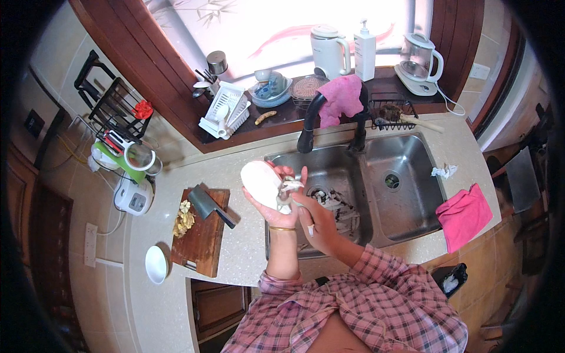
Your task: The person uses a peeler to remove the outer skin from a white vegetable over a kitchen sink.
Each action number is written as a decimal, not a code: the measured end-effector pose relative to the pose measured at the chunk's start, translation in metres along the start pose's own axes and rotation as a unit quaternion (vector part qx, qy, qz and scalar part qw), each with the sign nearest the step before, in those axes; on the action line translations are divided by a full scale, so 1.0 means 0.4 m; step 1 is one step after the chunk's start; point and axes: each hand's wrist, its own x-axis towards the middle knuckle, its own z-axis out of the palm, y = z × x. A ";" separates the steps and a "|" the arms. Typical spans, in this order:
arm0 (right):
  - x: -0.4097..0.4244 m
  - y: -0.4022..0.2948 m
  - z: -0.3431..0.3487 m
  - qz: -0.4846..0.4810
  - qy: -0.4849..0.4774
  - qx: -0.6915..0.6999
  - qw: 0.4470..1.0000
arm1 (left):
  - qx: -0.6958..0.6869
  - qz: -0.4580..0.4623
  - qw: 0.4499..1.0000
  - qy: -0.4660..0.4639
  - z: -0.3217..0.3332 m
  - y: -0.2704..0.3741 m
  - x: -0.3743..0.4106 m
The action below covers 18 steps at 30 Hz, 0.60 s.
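Note:
My left hand (273,215) holds a large, pale oval vegetable (260,180), palm up, above the left rim of the sink. Its surface is smooth and overexposed, so its exact kind is unclear. My right hand (321,223) is closed around a small tool, apparently a peeler (289,187), against the vegetable's right end; fingers partly hide it. Below and to the right, pale and dark-edged peelings (342,212) lie in the left basin (344,165) of the steel double sink, around its drain.
Left of the sink, a cleaver (203,202) and pale yellow chopped pieces (183,219) lie on a wooden cutting board (198,247). A white bowl (156,264) stands nearby. A black faucet (309,119) draped with a pink cloth (337,99) arches over the sink. Another pink cloth (465,216) lies right.

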 end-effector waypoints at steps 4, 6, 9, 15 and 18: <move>-0.066 0.018 0.006 0.006 0.013 0.010 1.000 | 0.000 -0.006 1.000 0.011 -0.043 0.005 -0.002; -0.125 0.026 -0.006 0.031 -0.045 -0.012 0.998 | -0.023 -0.010 0.999 -0.029 -0.059 0.029 0.017; -0.127 0.032 -0.023 0.050 -0.028 0.005 0.998 | -0.039 -0.045 0.997 -0.055 -0.073 0.029 0.039; -0.074 0.015 -0.039 0.024 0.019 0.045 0.999 | -0.086 -0.070 0.993 -0.038 -0.034 0.036 0.028; -0.040 -0.008 -0.045 0.032 -0.010 0.005 0.999 | 0.011 -0.024 0.996 -0.088 -0.041 0.031 0.012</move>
